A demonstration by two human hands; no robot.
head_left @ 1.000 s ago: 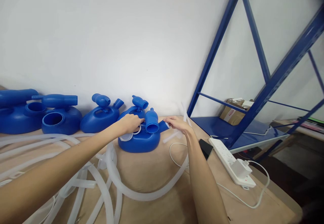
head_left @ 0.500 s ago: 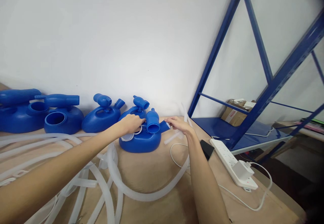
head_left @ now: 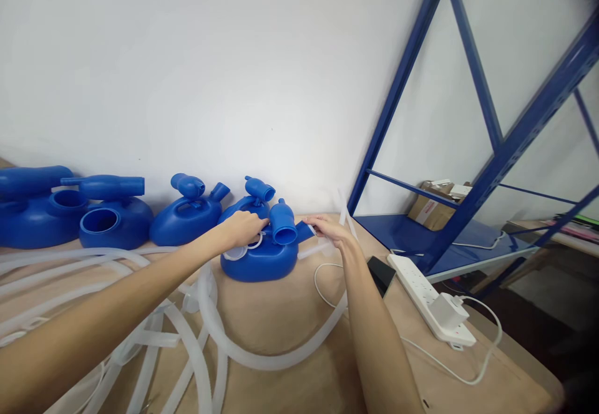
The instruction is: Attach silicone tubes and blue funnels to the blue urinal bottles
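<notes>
A blue plastic urinal bottle stands on the table in front of me, with a loose blue funnel-shaped piece resting on top, its wide mouth towards me. My left hand is closed at the bottle's top, fingers curled around its handle area, which they mostly hide. A white cap with a loop hangs just below that hand. With thumb and fingers pinched together, my right hand holds the rim of the bottle's angled spout. Whether something small is also between those fingers is hidden. Clear tubing passes below it.
Several more blue bottles line the wall to the left. Translucent hoses lie across the table's left and middle. At right are a black phone, a power strip with a charger, and a blue metal rack.
The clear tubing beneath my right hand has swung up and left towards the bottle. My left hand keeps its place, while the view has shifted slightly.
</notes>
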